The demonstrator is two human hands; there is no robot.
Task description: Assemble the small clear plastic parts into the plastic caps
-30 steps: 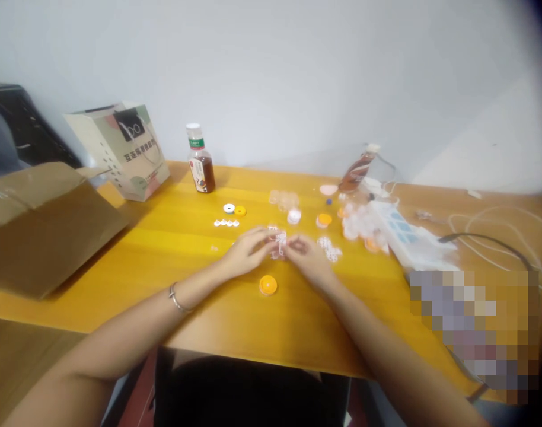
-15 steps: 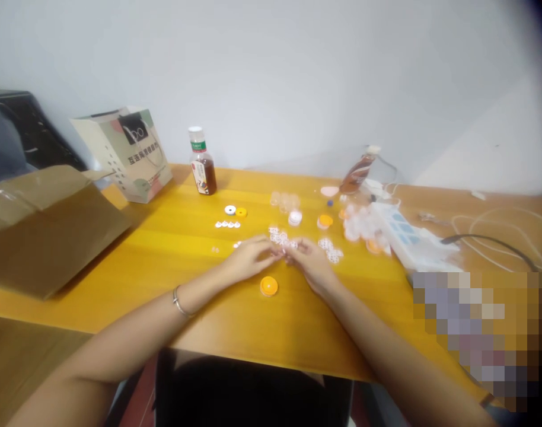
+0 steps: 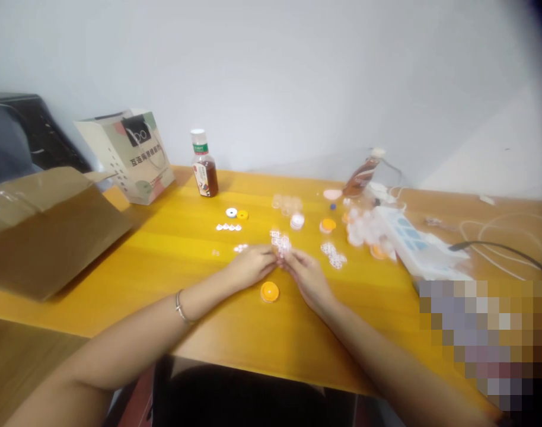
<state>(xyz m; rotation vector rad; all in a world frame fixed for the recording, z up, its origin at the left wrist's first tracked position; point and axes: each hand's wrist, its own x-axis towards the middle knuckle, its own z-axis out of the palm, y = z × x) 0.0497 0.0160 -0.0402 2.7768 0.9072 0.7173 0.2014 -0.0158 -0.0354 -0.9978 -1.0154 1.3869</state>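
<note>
Mostly white, speckled small pieces (image 3: pixel 280 242)

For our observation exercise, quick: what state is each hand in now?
Left hand: at small, flat, white plastic-looking pieces; open or closed, cannot be told.
Right hand: at them too; grip likewise unclear.
</note>
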